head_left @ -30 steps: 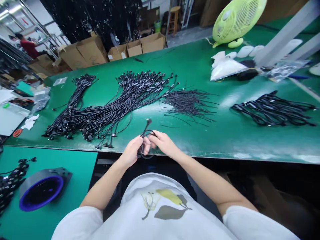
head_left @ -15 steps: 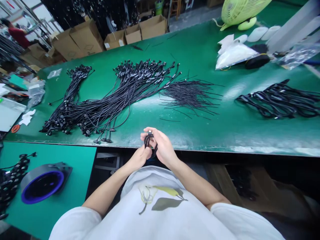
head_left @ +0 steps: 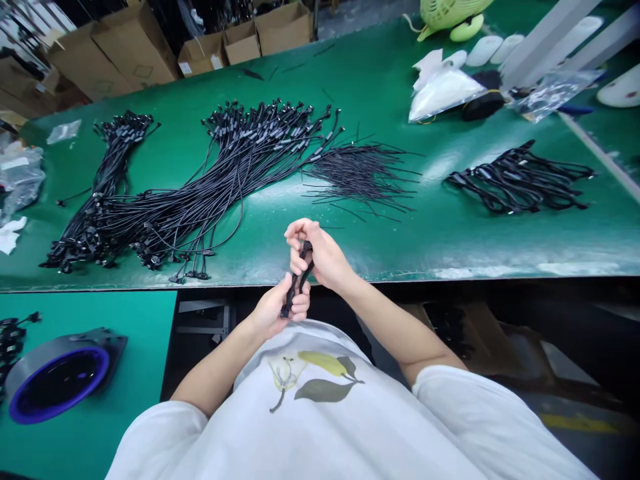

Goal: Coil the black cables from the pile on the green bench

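Gripping a short black cable in both hands, the person holds it at 12 o'clock, just above a white T-shirt and close to the front edge of a green workbench. The left hand is closed around the lower part and the right hand around the upper part, with the fingers curled tightly. If that grip loosened, the cable could slip and fall into the dark space under the bench, where it might be awkward to retrieve. Bending it hard near a plug could also strain the joint. At 11 o'clock, a large pile of black cables lies with its plugs near the bench edge, so a careless elbow or a snagged loop could drag some over. At 9 o'clock, a tape roll with a blue core sits on a teal mat. Thin loose wires spread out at 12 to 1 o'clock, and a smaller cable bundle lies at 2 o'clock. Cardboard boxes stand farther off at 11 o'clock, beyond the bench.
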### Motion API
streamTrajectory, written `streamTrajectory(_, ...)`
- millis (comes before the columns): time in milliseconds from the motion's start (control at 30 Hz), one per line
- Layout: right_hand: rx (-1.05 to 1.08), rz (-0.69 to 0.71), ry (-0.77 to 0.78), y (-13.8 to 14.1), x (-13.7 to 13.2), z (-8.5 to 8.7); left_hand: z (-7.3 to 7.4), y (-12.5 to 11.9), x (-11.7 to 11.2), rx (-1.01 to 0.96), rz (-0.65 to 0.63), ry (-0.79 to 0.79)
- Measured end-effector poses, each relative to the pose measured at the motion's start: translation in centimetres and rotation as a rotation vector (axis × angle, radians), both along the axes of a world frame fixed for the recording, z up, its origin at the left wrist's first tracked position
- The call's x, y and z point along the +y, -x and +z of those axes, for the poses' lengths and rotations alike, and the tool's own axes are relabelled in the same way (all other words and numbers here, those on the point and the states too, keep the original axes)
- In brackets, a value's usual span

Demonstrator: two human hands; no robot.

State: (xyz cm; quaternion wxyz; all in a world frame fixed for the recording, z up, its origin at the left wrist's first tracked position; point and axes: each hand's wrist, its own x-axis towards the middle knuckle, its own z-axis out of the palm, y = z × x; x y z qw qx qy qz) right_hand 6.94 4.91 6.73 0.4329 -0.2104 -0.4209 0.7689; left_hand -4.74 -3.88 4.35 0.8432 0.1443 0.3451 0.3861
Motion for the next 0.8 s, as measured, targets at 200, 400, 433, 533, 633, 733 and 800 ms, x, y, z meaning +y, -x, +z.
streamTrajectory(200, -0.308, -0.112, -0.266, -0.8, 0.6, -0.9, -0.5, -1.3, 0.6, 0.104, -0.011, -0.079)
streamTrajectory(400, -0.822, -0.403, -1.199, -3.0, -1.8, -1.7, -1.3, 1.1, 1.0, 0.521, 0.092, -0.209)
streamTrajectory(433, -0.888, -0.294, -1.366, -3.2, -2.4, -2.2, -1.3, 1.8, 1.0, 0.656, 0.034, -0.269)
streamTrajectory(533, -1.095, 0.004, -1.568, -3.4, -4.2, -4.1, -0.9, 3.2, 0.8, 0.978, -0.294, -0.452)
streamTrajectory(633, -1.239, 0.125, -1.533, -3.7, -5.6, -5.4, 0.3, 3.5, 0.2, 1.041, -0.563, -0.581)
streamTrajectory(733, -1.264, 0.088, -1.537, -4.2, -6.7, -5.9, 1.4, 3.4, -0.2, 1.096, -0.671, -0.66)
streamTrajectory(800, -1.28, 0.048, -1.552, -4.4, -7.0, -6.0, 1.6, 3.3, -0.1, 1.199, -0.688, -0.702)
